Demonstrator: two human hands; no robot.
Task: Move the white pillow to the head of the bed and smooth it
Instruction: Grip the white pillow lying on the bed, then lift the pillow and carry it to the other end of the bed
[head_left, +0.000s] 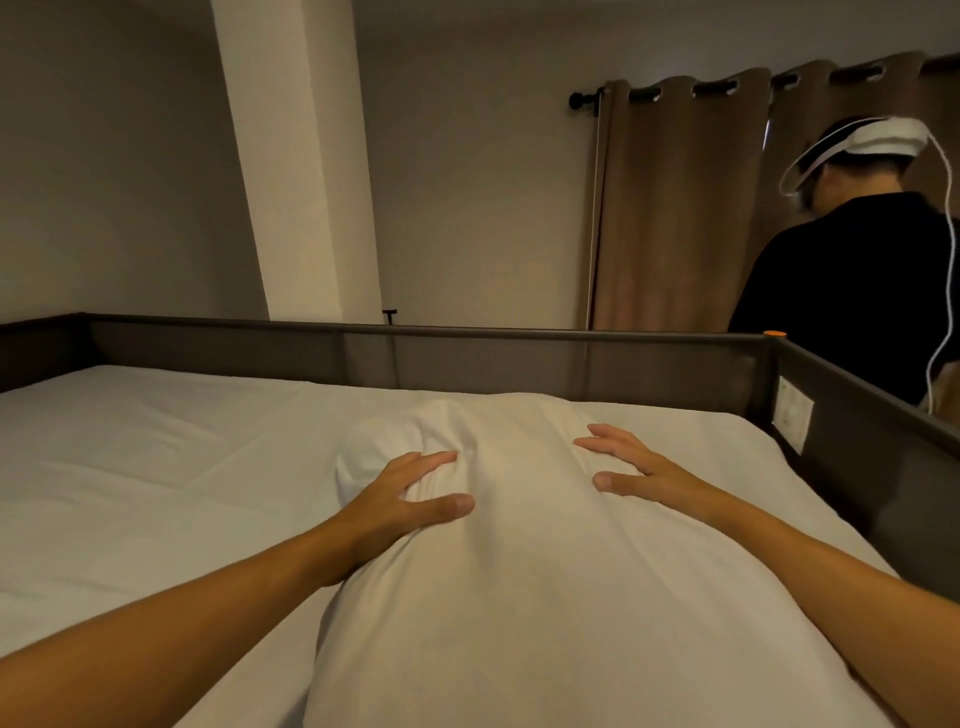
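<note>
The white pillow lies lengthwise on the right half of the bed, its near end filling the bottom of the view and its far end reaching close to the dark rail that runs along the far edge of the mattress. Both hands rest on its upper, far part, one on each side. The left hand presses on the pillow's left shoulder with the fingers curled and the thumb spread toward the middle, bunching a fold of the case between them, so it is grasping cloth. The right hand lies flat and released on the right side, fingers straight and pointing toward the far left, thumb stretched inward, gripping nothing. Both forearms are bare and extend from the near corners of the view, the left one crossing the white sheet and the right one lying along the pillow's right edge. The sheet to the left is smooth with a few shallow creases. Beyond the rail stand a grey wall and a pale column. At the far right a brown curtain hangs from a dark rod, and in front of it another person in a black top stands turned away, wearing a white head-mounted device with a cable hanging down.
</note>
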